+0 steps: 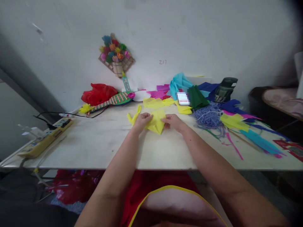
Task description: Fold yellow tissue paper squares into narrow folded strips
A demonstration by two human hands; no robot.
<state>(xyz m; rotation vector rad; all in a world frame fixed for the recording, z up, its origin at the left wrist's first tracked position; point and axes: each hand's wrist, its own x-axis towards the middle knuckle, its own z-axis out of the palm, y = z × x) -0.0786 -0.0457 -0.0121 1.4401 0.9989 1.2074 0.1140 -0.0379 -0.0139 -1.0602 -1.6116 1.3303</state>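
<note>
A square-looking piece of yellow crepe paper (156,122) is held up between my two hands, above the middle of the table. My left hand (142,121) pinches its left edge between thumb and fingers. On the opposite edge, my right hand (172,122) grips it the same way, fingers curled behind. Just left of my left hand lies a twisted yellow strip (134,116). Beyond the held sheet are flat yellow paper pieces (152,102) on the tabletop (163,154).
At the right are a tangle of purple yarn (207,116), dark green paper (197,97), a blurred-out bright rectangle (183,98) and a dark bottle (226,90). A yellow power strip (44,138) lies left. A red bag (101,93) sits behind. Paper flowers (115,52) hang on the wall.
</note>
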